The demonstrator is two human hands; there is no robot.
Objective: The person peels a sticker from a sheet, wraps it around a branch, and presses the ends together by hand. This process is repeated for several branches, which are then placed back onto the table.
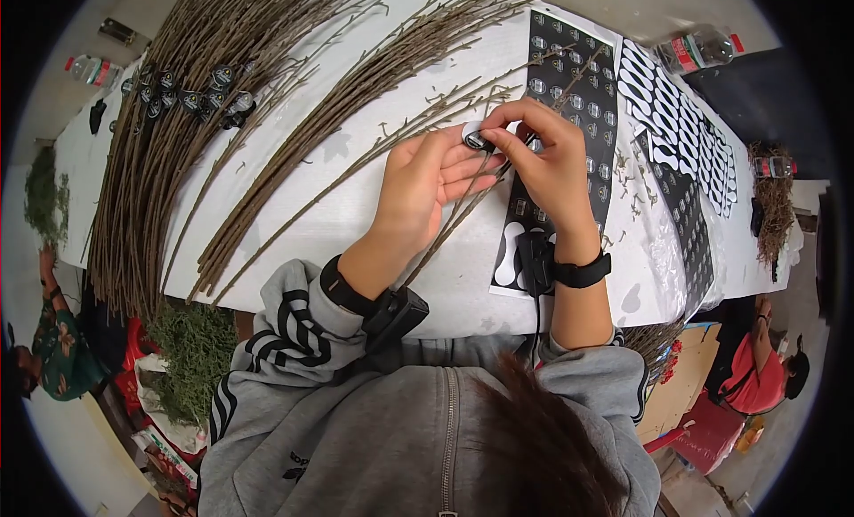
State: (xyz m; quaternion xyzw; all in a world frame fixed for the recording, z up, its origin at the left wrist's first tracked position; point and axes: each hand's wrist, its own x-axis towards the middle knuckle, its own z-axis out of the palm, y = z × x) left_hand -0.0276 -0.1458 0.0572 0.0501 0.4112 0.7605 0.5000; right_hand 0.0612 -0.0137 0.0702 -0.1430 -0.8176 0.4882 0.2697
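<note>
Over the table's middle, my left hand [414,174] is partly closed, palm up, its thumb at the edge of a small round black-and-white sticker label [472,138]. My right hand [547,152] pinches the label's other side between thumb and index finger. Thin brown twigs [455,219] run across the left fingers under the label; whether the label is stuck to them I cannot tell. Beneath the right hand lies a black sheet of label stickers [574,94]. Left of my hands, a few loose twigs [334,181] rest beside a sheaf of bare twigs [325,134].
At the left, a thick twig bundle [147,205] carries several black labels [191,100]. A white cutout sheet [676,108], plastic film [654,259] and a bottle [698,50] lie at the right. Other people sit at both sides; one wears a red top [756,375].
</note>
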